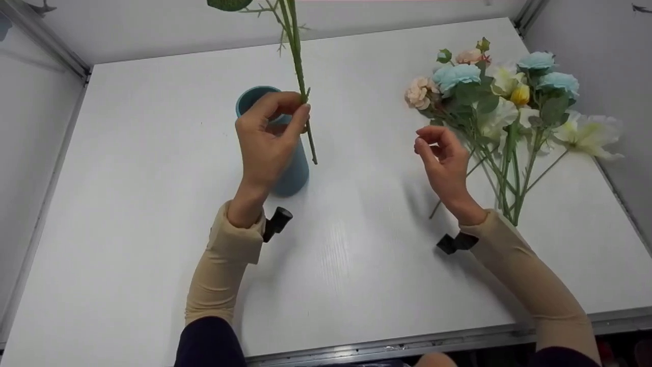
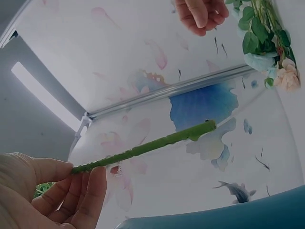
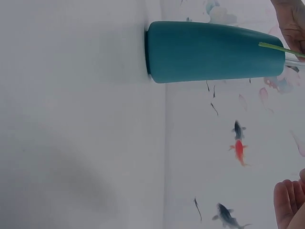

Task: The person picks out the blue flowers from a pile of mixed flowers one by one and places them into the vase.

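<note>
My left hand [image 1: 267, 145] pinches a green artificial flower stem [image 1: 312, 145] between thumb and fingers, and the stem's cut end points down. Its upper part runs out of the top of the head view, so the bloom is hidden; one leaf [image 1: 229, 4] shows there. Behind and below that hand a teal vase [image 1: 294, 176] stands upright, partly covered by the hand. In the right wrist view the stem's end overlaps the vase [image 3: 214, 52] near its mouth. My right hand [image 1: 445, 163] hovers left of the loose flowers, fingers loosely bent, with nothing visible in it.
Several artificial flowers [image 1: 504, 102], pale blue, peach and cream, lie in a pile on the right of the white table [image 1: 142, 229]. Walls enclose the back and sides; a metal edge [image 1: 397, 349] runs along the front.
</note>
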The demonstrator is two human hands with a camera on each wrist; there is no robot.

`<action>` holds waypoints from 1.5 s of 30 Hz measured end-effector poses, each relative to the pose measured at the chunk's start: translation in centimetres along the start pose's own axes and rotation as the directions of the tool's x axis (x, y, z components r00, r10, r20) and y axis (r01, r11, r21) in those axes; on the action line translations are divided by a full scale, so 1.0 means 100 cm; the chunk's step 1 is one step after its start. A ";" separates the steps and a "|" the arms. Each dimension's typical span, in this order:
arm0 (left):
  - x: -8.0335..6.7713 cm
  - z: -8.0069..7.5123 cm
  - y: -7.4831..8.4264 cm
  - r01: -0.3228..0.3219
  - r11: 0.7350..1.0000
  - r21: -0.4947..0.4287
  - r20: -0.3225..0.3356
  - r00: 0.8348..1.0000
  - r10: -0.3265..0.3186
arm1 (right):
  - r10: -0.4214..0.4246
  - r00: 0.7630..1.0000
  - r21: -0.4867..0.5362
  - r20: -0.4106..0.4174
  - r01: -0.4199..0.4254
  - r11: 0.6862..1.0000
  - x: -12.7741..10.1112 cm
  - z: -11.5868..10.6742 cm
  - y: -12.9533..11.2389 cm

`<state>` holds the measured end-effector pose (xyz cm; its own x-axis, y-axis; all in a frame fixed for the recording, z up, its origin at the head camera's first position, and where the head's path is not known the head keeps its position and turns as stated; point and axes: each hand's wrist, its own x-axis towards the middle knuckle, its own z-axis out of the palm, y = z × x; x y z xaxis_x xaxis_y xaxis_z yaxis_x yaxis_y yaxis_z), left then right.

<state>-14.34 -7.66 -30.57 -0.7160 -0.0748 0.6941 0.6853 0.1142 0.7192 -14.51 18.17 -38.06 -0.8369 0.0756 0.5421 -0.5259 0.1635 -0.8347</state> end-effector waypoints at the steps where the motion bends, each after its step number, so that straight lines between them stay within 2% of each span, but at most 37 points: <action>1: 0.001 -0.001 0.001 0.008 1.000 -0.006 -0.004 1.000 -0.008 | 0.007 1.000 -0.006 -0.003 -0.007 1.000 -0.001 -0.002 0.001; 11: 0.009 -0.007 0.007 0.032 0.999 -0.013 -0.043 0.999 -0.033 | 0.027 0.999 -0.070 -0.047 -0.030 0.997 -0.004 -0.026 0.011; 18: 0.015 -0.011 0.012 0.007 1.000 -0.020 -0.058 0.998 -0.008 | 0.027 0.998 -0.131 -0.063 -0.035 0.991 -0.008 -0.041 0.023; 28: 0.027 -0.017 0.023 -0.003 1.000 -0.008 -0.091 0.996 0.002 | 0.011 0.997 -0.154 -0.079 -0.023 0.988 -0.011 -0.051 0.025; 34: 0.033 -0.024 0.024 -0.033 0.999 0.005 -0.118 0.993 0.033 | 0.046 0.994 -0.193 -0.094 -0.063 0.979 -0.013 -0.056 0.028; 45: 0.044 -0.037 0.026 -0.071 0.997 0.008 -0.159 0.985 0.072 | 0.069 0.992 -0.185 -0.104 -0.087 0.979 -0.017 -0.063 0.030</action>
<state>-15.21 -11.35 -25.52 -0.6347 -0.2229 0.7399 0.7334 0.1276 0.6677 -13.75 24.75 -40.90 -0.8507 0.1890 0.4905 -0.4136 0.3352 -0.8465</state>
